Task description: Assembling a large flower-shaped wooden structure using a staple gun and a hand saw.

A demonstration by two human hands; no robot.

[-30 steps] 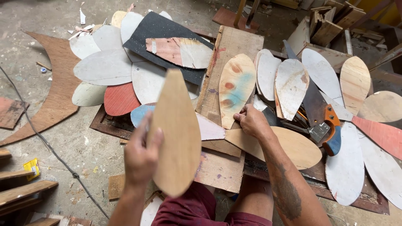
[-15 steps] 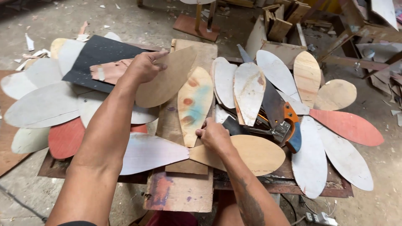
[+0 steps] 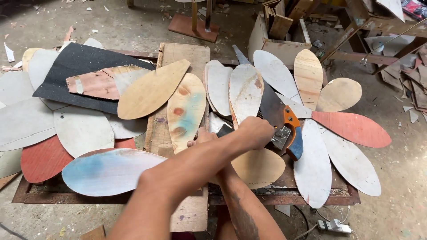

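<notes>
Head view. The left hand (image 3: 255, 131) crosses over the right forearm and is closed in a fist near the middle of the work frame (image 3: 111, 198), a rusty metal-edged base; its knuckles rest beside the grip of a hand saw (image 3: 278, 118) with a dark blade and an orange-and-blue handle. Whether the fist is clamped on anything cannot be told. The right hand (image 3: 202, 137) lies largely hidden beneath the left forearm; only its fingers show, pressed on a plain plywood leaf-shaped piece (image 3: 258, 166) near the frame's front edge. Its grip cannot be told.

A painted leaf piece (image 3: 187, 111) with red and blue patches lies just left of the hands on an upright plank (image 3: 182, 58). A bare tan leaf piece (image 3: 151, 89) overlaps the plank's left edge, resting on a black sheet (image 3: 75, 66). A blue-tinted white leaf piece (image 3: 109, 171) lies toward the front left corner. A red leaf piece (image 3: 353, 129) extends past the right edge.
</notes>
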